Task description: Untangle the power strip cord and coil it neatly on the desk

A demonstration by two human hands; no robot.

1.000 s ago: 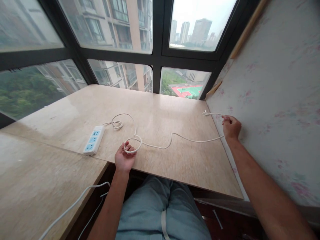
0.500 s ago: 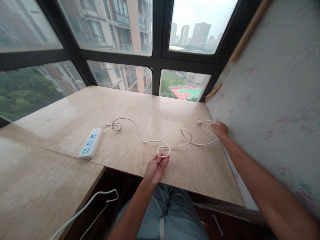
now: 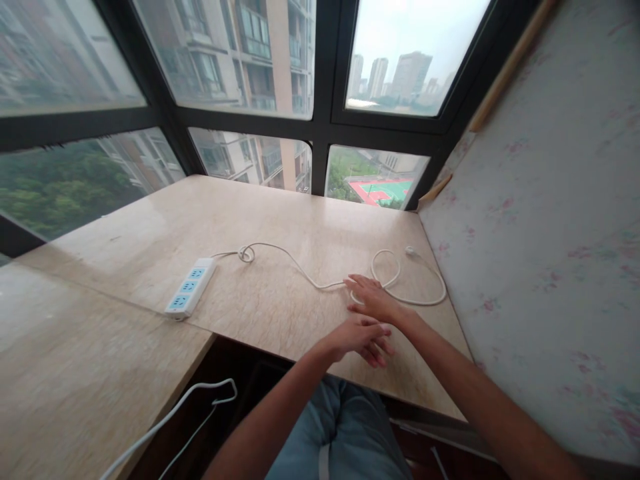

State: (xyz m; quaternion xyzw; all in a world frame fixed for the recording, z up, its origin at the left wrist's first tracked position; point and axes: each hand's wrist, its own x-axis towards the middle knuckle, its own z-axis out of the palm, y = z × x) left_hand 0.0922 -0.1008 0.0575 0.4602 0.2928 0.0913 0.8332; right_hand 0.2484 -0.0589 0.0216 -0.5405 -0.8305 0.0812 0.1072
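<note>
A white power strip (image 3: 204, 280) with blue socket faces lies at the left of the stone counter. Its white cord (image 3: 295, 262) winds rightward in loose loops to a plug (image 3: 411, 251) near the wall. My right hand (image 3: 369, 297) is laid over one loop, palm down with fingers stretched out; whether it presses the cord is hidden under it. Just below, nearer the counter's front edge, my left hand (image 3: 367, 339) hangs with its fingers apart and nothing in them.
A beige stone counter (image 3: 280, 313) meets black-framed windows (image 3: 323, 87) at the back and a flowered wall (image 3: 540, 233) on the right. Another white cable (image 3: 170, 415) hangs in the dark gap at lower left.
My right hand has left the cord by the wall and moved left over the middle loop. My left hand has let go of that loop and shifted right. The plug end now lies flat.
</note>
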